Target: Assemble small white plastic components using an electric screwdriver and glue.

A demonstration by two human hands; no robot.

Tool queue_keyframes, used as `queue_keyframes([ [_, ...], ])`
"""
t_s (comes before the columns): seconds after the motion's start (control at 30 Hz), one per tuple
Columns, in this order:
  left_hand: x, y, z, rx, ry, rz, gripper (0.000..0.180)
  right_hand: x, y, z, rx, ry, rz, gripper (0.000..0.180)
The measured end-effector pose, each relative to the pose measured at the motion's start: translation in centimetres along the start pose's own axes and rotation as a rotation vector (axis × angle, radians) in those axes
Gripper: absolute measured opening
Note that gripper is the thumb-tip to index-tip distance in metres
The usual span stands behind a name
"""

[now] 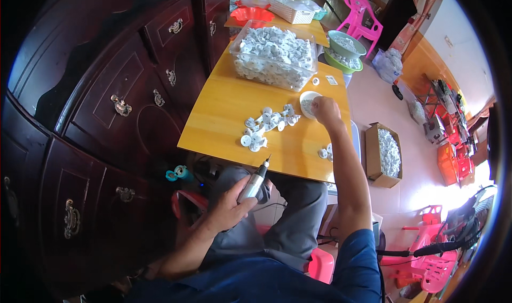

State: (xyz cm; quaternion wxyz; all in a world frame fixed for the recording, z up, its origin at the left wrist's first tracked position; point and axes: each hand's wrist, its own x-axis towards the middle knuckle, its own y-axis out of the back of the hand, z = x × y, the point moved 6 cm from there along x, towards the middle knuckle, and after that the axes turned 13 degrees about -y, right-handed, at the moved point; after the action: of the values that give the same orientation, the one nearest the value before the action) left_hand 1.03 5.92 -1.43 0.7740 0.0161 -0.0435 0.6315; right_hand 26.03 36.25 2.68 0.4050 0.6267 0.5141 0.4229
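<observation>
My left hand [230,207] is wrapped round a silver and black electric screwdriver [254,183], its thin bit pointing up toward the table's near edge. At the table's right side my right hand [325,111] dips its fingers into a small white bowl [304,95] of tiny grey pieces, perhaps screws. Those fingers are bent together, and what they pinch is too small to make out. Left of the bowl lies a loose group of white plastic parts [263,126] with round discs. A few similar parts [326,152] sit near the front right edge.
A clear plastic bin [314,68] heaped with white parts stands on the far end of the yellow table [213,121]. Dark wooden drawers [101,84] line the left. On the floor at right is a cardboard box [372,156] of white parts. Stacked basins [358,48] stand beyond the table.
</observation>
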Motion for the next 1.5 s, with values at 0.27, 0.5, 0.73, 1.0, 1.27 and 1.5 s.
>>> queue_keyframes([
  [0.27, -0.2, 0.6, 0.0, 0.049, 0.047, 0.013, 0.061, 2.5, -3.5, 1.1, -0.186, -0.030, -0.194, 0.019],
  [0.5, -0.3, 0.7, 0.3, 0.030, 0.070, -0.009, 0.056, 2.0, -2.9, 1.2, -0.152, -0.010, -0.191, 0.019],
  [0.73, -0.2, 0.5, 0.2, 0.021, 0.022, -0.011, 0.055, 1.7, -2.0, 0.9, -0.024, -0.052, -0.180, 0.016],
  [1.0, -0.4, 0.3, -0.1, 0.000, -0.008, 0.029, 0.060, -2.0, 1.0, 0.4, 0.663, -0.093, -0.019, 0.015],
  [1.27, -0.2, -0.3, 0.3, -0.006, -0.085, 0.005, 0.060, -12.0, -3.8, -1.1, 1.378, -0.177, -0.439, 0.010],
  [1.5, -0.4, -0.8, 1.4, -0.007, -0.097, -0.031, 0.060, -17.7, -6.3, -3.2, 1.648, -0.258, -0.756, 0.004],
])
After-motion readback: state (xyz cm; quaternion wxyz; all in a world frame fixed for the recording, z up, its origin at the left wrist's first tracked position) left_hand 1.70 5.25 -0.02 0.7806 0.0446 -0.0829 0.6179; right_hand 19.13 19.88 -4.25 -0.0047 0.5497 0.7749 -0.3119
